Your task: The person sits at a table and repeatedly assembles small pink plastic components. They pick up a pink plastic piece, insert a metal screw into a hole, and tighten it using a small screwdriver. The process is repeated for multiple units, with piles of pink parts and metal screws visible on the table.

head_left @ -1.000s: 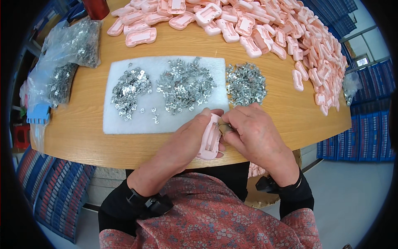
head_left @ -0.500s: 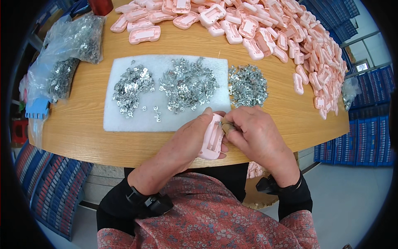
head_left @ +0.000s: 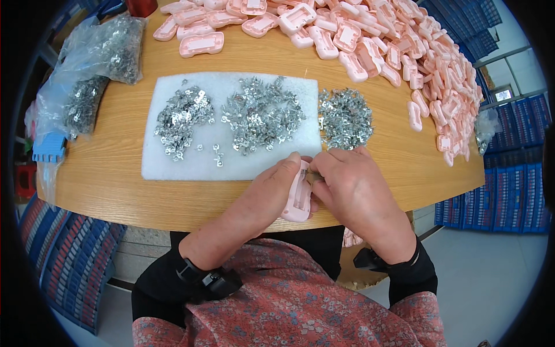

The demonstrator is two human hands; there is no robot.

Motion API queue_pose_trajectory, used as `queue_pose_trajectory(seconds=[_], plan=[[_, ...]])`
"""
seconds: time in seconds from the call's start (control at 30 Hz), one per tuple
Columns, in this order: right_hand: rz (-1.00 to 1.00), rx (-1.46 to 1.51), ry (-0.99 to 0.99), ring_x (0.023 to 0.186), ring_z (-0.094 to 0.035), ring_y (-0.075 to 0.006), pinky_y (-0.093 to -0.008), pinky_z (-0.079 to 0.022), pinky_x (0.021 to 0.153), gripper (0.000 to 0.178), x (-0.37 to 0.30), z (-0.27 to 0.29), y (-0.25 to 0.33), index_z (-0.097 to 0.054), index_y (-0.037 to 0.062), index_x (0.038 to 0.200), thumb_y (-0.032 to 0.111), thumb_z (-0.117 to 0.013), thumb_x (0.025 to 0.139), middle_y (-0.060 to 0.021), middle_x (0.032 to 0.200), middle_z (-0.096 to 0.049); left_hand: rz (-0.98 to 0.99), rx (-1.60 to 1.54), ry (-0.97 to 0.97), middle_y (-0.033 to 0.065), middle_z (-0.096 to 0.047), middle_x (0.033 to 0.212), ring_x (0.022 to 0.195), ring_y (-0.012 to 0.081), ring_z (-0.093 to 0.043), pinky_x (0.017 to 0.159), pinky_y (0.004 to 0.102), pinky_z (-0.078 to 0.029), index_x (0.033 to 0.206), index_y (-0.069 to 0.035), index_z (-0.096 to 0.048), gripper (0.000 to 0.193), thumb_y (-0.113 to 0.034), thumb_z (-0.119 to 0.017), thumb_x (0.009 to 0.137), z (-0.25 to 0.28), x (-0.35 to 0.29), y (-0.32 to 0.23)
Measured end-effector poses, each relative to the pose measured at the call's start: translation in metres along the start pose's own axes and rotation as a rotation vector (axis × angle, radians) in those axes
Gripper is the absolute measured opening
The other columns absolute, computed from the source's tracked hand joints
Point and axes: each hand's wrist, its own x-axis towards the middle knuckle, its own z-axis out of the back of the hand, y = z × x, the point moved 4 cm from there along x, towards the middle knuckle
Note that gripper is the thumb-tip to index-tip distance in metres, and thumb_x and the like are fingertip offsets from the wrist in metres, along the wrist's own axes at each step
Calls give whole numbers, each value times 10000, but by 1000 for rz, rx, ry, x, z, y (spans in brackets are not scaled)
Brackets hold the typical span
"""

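Over the table's near edge, my left hand [head_left: 280, 182] is closed round a pink plastic housing [head_left: 298, 199] with a long recess facing up. My right hand [head_left: 350, 176] pinches at the housing's upper right end. What its fingertips hold is mostly hidden; a small bit shows between thumb and forefinger, too small to name. Just beyond my hands lies a white foam sheet [head_left: 231, 169] bearing two heaps of small shiny metal clips, one on the left [head_left: 184, 118] and one in the middle [head_left: 263, 115]. A third metal clip heap [head_left: 346, 120] sits on the wood beside the sheet's right edge.
Many pink housings [head_left: 399, 55] are piled along the far and right sides of the wooden table [head_left: 110, 179]. Clear bags of metal parts [head_left: 87, 104] stand at the left, by a blue foam piece [head_left: 49, 148]. Blue racks [head_left: 491, 196] stand beyond the table.
My right fingers have shifted slightly against the housing's upper end, and more of its recess shows. The left hand keeps its hold. The whole view has shifted a little.
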Motion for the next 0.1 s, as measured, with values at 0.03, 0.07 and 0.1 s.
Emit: queue_pose_trajectory(seconds=[0.03,0.07,0.1], plan=[[-14,71,-25,800,-619,-343,-425,-459,759,166,-2,-2,-4,-648,69,931,71,-699,773,-122,834,-637,25,-46,-8,161,-660,920,780,272,-694,707,387,-602,1236,2,-511,494,-402,-269,1085,-1,-2,-2],[-27,140,-50,806,-621,-342,-427,-457,774,175,-3,-3,-8,-652,77,941,77,-702,774,-123,836,-638,50,-94,-16,164,-659,924,779,273,-695,709,387,-602,1244,4,-509,494,-399,-272,1085,-3,-5,-7],[-69,183,-60,838,-623,-352,-437,-445,869,203,-6,-2,-11,-664,85,979,106,-708,781,-146,845,-634,47,-98,-14,164,-659,924,779,273,-695,709,387,-602,1244,4,-509,494,-399,-272,1085,-3,-5,-7]])
